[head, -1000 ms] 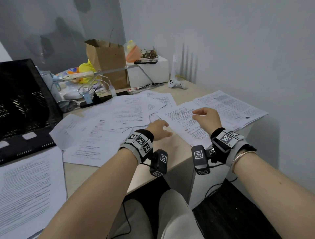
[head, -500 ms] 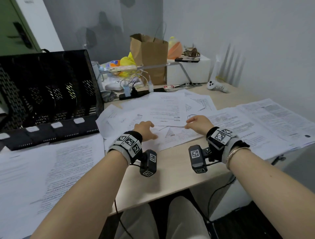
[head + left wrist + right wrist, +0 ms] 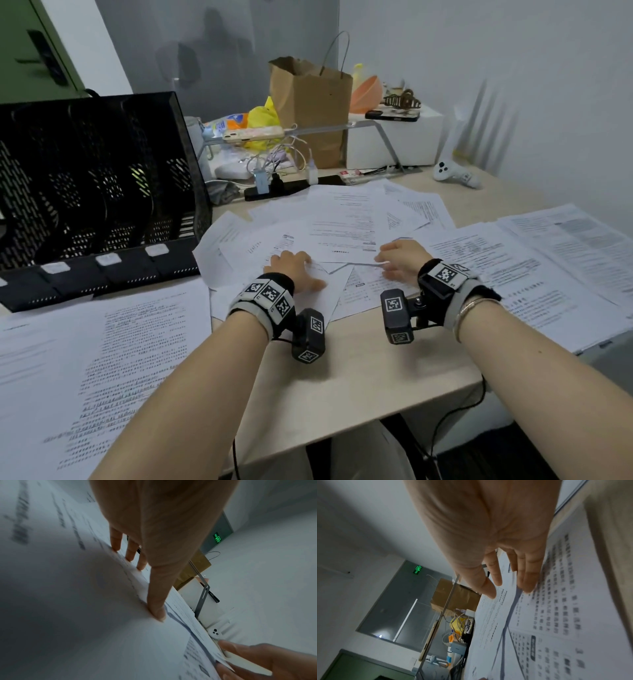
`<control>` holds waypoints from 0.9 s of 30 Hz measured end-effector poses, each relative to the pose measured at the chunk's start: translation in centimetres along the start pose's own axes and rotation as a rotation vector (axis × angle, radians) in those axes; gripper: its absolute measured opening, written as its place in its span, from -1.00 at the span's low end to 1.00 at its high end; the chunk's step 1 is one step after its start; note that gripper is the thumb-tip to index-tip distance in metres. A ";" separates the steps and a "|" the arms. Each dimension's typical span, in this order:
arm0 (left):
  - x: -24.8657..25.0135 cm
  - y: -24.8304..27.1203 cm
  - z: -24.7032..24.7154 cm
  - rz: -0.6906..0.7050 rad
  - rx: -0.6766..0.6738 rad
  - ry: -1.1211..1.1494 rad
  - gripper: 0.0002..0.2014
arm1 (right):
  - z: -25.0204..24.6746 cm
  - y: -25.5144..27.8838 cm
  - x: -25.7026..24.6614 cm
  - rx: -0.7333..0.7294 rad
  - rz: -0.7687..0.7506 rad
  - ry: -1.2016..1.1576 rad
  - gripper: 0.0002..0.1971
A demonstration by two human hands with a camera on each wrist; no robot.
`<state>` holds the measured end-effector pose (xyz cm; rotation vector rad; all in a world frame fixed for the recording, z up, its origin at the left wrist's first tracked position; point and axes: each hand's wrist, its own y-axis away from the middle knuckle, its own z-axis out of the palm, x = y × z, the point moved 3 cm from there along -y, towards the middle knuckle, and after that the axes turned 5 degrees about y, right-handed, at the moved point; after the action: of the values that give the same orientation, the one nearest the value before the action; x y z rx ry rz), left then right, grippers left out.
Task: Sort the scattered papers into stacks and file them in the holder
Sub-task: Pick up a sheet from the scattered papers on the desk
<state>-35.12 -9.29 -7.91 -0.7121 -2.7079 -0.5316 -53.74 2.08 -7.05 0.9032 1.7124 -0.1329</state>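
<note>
Scattered white printed papers [image 3: 342, 219] overlap in the middle of the desk. My left hand [image 3: 294, 269] lies flat on the near sheets, its straight fingers [image 3: 156, 612] pressing down on the paper. My right hand [image 3: 390, 262] is at the edge of an upper sheet [image 3: 494, 615], with the thumb on top and the fingers under it in a light pinch. A black mesh file holder [image 3: 102, 171] stands at the left with dark, seemingly paperless slots. One paper stack [image 3: 85, 359] lies in front of the holder and another stack [image 3: 548, 260] lies at the right.
A brown paper bag [image 3: 311, 102], a white box [image 3: 394, 144], a metal stand with a phone [image 3: 253, 132] and tangled cables [image 3: 274, 164] crowd the back of the desk. A white controller [image 3: 452, 173] lies at the back right. Bare desk [image 3: 359, 377] shows near the front edge.
Both hands have moved left from the right stack to the scattered pile in the middle. The right hand now has a sheet edge between thumb and fingers. The holder has come into fuller view.
</note>
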 end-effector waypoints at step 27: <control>7.7 8.8 -6.5 0.478 0.564 0.323 -0.31 | -8.0 11.3 -5.6 0.601 -0.715 0.007 -0.62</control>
<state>-35.81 -1.70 3.13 -0.9581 -2.1199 0.2109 -52.56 11.30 4.64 0.6555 1.9694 -1.1658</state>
